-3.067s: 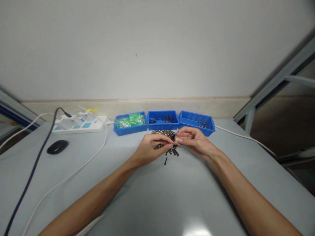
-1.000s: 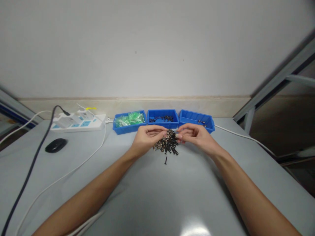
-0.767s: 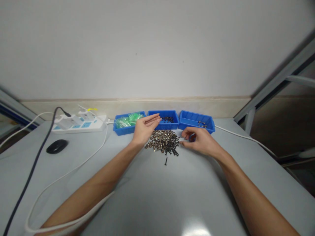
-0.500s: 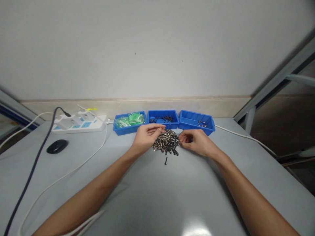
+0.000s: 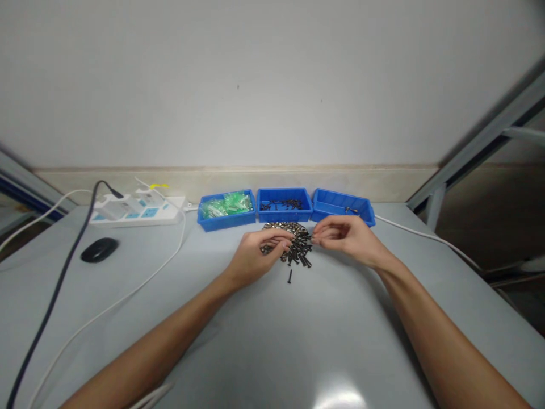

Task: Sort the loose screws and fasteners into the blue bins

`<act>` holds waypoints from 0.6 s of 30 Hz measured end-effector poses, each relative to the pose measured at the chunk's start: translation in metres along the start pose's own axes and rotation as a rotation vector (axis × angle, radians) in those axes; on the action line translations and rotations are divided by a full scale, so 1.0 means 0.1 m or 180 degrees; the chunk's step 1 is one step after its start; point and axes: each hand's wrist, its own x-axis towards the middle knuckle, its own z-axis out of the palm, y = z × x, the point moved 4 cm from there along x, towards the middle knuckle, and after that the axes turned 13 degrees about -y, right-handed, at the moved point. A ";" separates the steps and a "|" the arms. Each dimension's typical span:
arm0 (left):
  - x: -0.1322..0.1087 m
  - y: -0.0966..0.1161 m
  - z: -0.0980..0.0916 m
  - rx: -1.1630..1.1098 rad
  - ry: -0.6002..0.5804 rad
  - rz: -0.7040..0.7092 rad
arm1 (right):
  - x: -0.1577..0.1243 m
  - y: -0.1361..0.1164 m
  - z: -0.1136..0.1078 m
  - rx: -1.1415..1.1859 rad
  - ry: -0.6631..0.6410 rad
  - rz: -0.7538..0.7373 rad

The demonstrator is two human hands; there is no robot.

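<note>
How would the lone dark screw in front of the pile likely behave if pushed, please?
The lone screw looks metallic, so it is probably stiff. Widening at one end, it may roll in an arc. The glossy tabletop may let it slide easily.

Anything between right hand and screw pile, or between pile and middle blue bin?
Nothing visible. The right hand is at the screw pile; the middle blue bin sits open just behind it. The left hand partly covers the pile's left side.

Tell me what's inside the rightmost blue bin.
Small brassy pieces, likely screws, lie in the rightmost blue bin; the right hand and the bin's front wall hide part of its floor.
</note>
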 end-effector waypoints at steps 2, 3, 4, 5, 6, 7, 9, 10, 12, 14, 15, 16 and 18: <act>0.01 0.00 0.01 -0.0117 -0.0027 -0.0007 | 0.00 -0.04 0.05 0.0259 -0.0009 -0.0063; 0.01 0.00 0.02 -0.0195 -0.0057 -0.0011 | 0.00 -0.06 0.08 0.0361 -0.0032 -0.0085; 0.02 -0.01 0.03 -0.0281 -0.0094 -0.0020 | 0.01 -0.07 0.11 0.0439 -0.0068 -0.0102; 0.02 -0.01 0.04 -0.0361 -0.0129 -0.0028 | 0.01 -0.08 0.14 0.0492 -0.0118 -0.0112; 0.02 -0.01 0.05 -0.0427 -0.0161 -0.0033 | 0.02 -0.09 0.16 0.0529 -0.0168 -0.0121; 0.02 -0.01 0.05 -0.0472 -0.0187 -0.0033 | 0.02 -0.09 0.19 0.0553 -0.0219 -0.0126; 0.03 -0.01 0.06 -0.0526 -0.0212 -0.0034 | 0.03 -0.09 0.22 0.0574 -0.0302 -0.0138; 0.03 0.00 0.07 -0.0559 -0.0215 -0.0044 | 0.03 -0.09 0.23 0.0584 -0.0321 -0.0141; 0.03 0.00 0.07 -0.0686 -0.0234 -0.0102 | 0.04 -0.09 0.24 0.0610 -0.0327 -0.0140; 0.04 -0.01 0.07 -0.0830 -0.0242 -0.0184 | 0.04 -0.09 0.22 0.0617 -0.0299 -0.0126; 0.06 -0.02 0.06 -0.0879 -0.0223 -0.0215 | 0.04 -0.09 0.21 0.0582 -0.0261 -0.0119; 0.08 -0.03 0.04 -0.0906 -0.0172 -0.0235 | 0.04 -0.09 0.18 0.0497 -0.0202 -0.0112; 0.13 -0.05 -0.02 -0.0888 0.0013 -0.0238 | 0.03 -0.08 0.11 0.0113 -0.0032 -0.0127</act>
